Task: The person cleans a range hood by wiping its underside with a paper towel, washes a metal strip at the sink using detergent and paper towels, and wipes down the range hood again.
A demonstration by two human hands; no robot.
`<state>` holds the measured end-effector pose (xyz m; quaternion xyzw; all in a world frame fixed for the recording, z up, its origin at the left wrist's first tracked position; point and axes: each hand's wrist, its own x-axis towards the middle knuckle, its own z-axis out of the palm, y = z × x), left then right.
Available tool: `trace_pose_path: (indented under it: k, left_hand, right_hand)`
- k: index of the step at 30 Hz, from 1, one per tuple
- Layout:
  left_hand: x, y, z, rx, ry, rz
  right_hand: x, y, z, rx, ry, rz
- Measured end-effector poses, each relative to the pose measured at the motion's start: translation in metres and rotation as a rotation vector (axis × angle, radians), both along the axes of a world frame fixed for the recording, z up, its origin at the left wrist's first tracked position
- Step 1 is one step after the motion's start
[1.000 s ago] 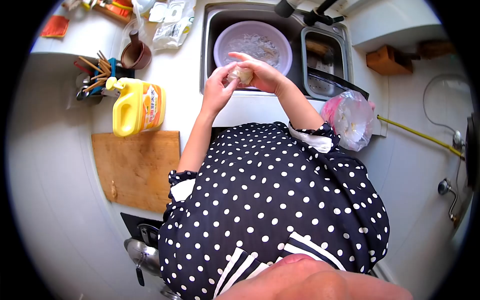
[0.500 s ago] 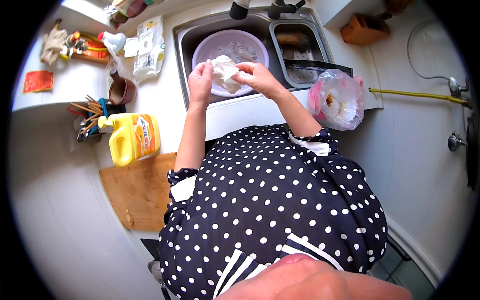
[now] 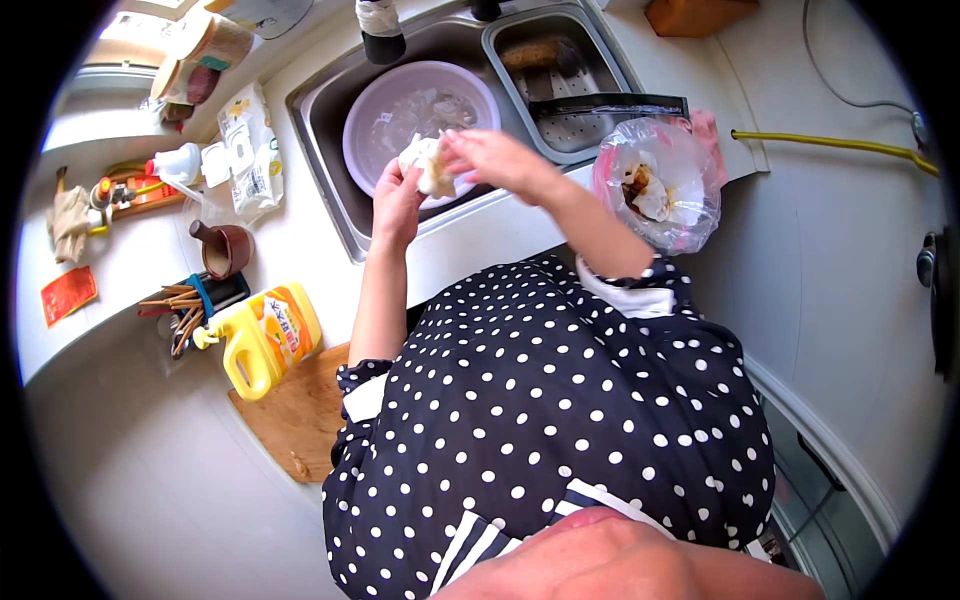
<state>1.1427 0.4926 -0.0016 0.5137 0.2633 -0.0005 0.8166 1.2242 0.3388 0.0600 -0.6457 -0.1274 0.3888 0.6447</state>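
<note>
Crumpled white wad pinched by left hand, upper centre; grip of right hand can't be told (blur); if pinch is loosened, could be dropped into lilac basin.

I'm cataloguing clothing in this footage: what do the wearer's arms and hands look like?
The left hand and right hand are bare, with no gloves. The forearms are uncovered too, with no watch or bracelet visible. The sleeves are dark with white polka dots, each with a plain white band near its end. The right hand is too blurred to rule out rings.
</note>
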Motion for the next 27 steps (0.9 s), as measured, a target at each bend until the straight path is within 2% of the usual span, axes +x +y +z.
trace_pose_path:
  k: [1,3,5,6,7,9,11,14,17,20,23,26,27]
  left_hand:
    - [0.005,-0.001,-0.004,-0.048,-0.001,0.031]
    - [0.012,-0.003,-0.008,-0.063,0.095,0.063]
    - [0.02,-0.006,-0.008,-0.054,0.131,0.059]
    - [0.023,-0.009,-0.01,-0.043,0.155,0.049]
    - [0.024,-0.012,-0.013,-0.042,0.17,0.038]
    - [0.028,-0.019,-0.02,-0.043,0.198,0.019]
    - [0.029,-0.026,-0.018,-0.065,0.215,0.01]
    - [0.027,-0.027,-0.026,-0.062,0.237,-0.007]
    - [0.024,-0.026,-0.031,-0.051,0.263,-0.007]
    - [0.023,-0.027,-0.035,-0.058,0.281,0.011]
    - [0.024,-0.03,-0.035,-0.067,0.281,0.006]
    - [0.027,-0.032,-0.03,-0.053,0.274,-0.009]
    - [0.027,-0.032,-0.03,-0.044,0.272,-0.017]
  right_hand:
    - [0.008,-0.016,0.019,-0.06,-0.086,0.018]
    - [0.042,-0.056,0.035,-0.288,-0.474,0.088]
    - [0.08,-0.097,0.058,-0.609,-0.568,0.167]
    - [0.104,-0.127,0.036,-0.558,-0.629,0.031]
    - [0.124,-0.15,0.039,-0.821,-0.619,0.026]
    - [0.19,-0.226,-0.033,-1.254,-0.893,-0.042]
    - [0.198,-0.251,-0.036,-1.498,-0.81,-0.133]
    - [0.217,-0.277,-0.058,-1.434,-0.454,0.121]
    - [0.197,-0.27,-0.061,-1.241,-0.277,0.084]
    - [0.192,-0.28,-0.076,-1.102,-0.516,-0.071]
    - [0.195,-0.296,-0.107,-1.098,-0.838,0.013]
    - [0.2,-0.3,-0.1,-0.996,-0.881,-0.083]
    - [0.197,-0.295,-0.088,-0.964,-0.71,-0.104]
